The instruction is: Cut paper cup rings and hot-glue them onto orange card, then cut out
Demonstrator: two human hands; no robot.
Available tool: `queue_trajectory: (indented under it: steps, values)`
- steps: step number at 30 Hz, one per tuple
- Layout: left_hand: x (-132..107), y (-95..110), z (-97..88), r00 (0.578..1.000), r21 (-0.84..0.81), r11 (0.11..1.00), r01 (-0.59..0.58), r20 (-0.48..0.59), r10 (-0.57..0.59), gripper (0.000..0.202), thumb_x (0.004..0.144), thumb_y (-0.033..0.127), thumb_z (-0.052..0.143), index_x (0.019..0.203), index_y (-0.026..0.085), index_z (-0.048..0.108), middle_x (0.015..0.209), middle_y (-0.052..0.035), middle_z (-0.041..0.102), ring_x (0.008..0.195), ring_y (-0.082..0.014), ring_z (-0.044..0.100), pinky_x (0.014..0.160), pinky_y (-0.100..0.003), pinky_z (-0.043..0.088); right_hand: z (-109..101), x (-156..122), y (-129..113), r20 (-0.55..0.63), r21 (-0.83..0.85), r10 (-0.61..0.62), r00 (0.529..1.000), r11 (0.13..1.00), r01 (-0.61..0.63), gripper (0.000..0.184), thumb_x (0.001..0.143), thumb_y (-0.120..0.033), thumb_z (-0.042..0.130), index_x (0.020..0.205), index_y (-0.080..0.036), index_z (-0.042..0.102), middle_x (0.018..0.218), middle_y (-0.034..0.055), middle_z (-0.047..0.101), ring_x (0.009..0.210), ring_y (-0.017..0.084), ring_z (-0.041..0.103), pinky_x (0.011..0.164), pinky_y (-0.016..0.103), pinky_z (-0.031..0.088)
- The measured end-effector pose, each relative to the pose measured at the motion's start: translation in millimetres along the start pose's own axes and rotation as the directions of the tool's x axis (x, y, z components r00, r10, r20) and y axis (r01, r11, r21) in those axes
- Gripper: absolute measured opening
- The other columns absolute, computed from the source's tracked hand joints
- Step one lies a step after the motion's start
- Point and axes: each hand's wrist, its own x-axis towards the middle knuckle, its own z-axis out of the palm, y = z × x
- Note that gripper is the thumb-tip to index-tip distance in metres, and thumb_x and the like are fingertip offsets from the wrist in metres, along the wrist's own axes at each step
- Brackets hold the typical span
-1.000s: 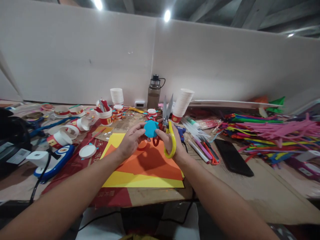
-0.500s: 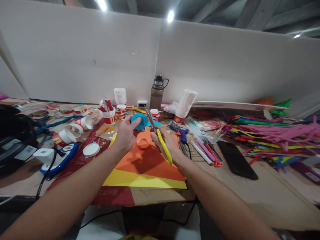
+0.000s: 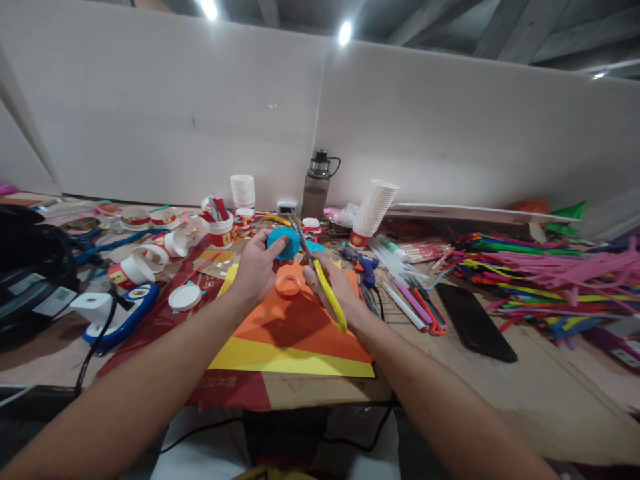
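My left hand (image 3: 256, 268) pinches a round blue disc (image 3: 284, 244), with the thumb across its face. In my right hand (image 3: 334, 287) are yellow-handled scissors (image 3: 327, 290), their metal blades pointing up and away beside the disc's right edge. Below both hands lies an orange sheet (image 3: 295, 327) on top of a yellow sheet (image 3: 290, 357). A small ring-like piece (image 3: 288, 287) rests on the orange sheet between my hands. Another bit of blue (image 3: 314, 247) shows behind the blades.
Paper cup stacks (image 3: 376, 207), a water bottle (image 3: 316, 187) and a cup of tools (image 3: 219, 232) stand at the back. To the right are a blue glue gun (image 3: 368, 267), markers (image 3: 405, 303), a black phone (image 3: 475, 323) and pipe cleaners (image 3: 565, 273). Leftward sit cut cups (image 3: 131, 270) and a power strip (image 3: 125, 320).
The view has shifted slightly. My hands, the blue disc and the scissors keep nearly the same positions, the disc looking slightly turned.
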Motion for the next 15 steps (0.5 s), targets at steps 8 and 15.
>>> queue_trajectory:
  steps: [8,15]
  values:
    - [-0.1,-0.7,0.0,1.0,-0.004,1.0,-0.003,-0.005,0.003,0.017,0.073,0.019,0.072,0.078,0.017,0.056,0.07,0.0024,0.062,0.058,-0.0082,0.056,0.051,-0.018,0.048,0.3,-1.0,-1.9,-0.003,-0.036,0.013,1.0,0.999,-0.013,0.039,0.086,-0.051,0.058,0.11,-0.021,0.058,0.07,-0.0029,0.049,0.056,0.01,0.04,0.049,0.021,0.034]
    - [0.0,-0.1,-0.1,1.0,-0.006,1.0,-0.007,-0.013,0.007,0.021,0.069,0.021,0.076,0.079,0.017,0.057,0.071,0.0028,0.061,0.059,-0.0086,0.055,0.051,-0.019,0.048,0.6,-1.8,-6.0,-0.009,-0.037,0.007,1.0,0.999,-0.007,0.043,0.085,-0.056,0.057,0.109,-0.02,0.057,0.067,-0.0034,0.05,0.054,0.01,0.041,0.05,0.022,0.036]
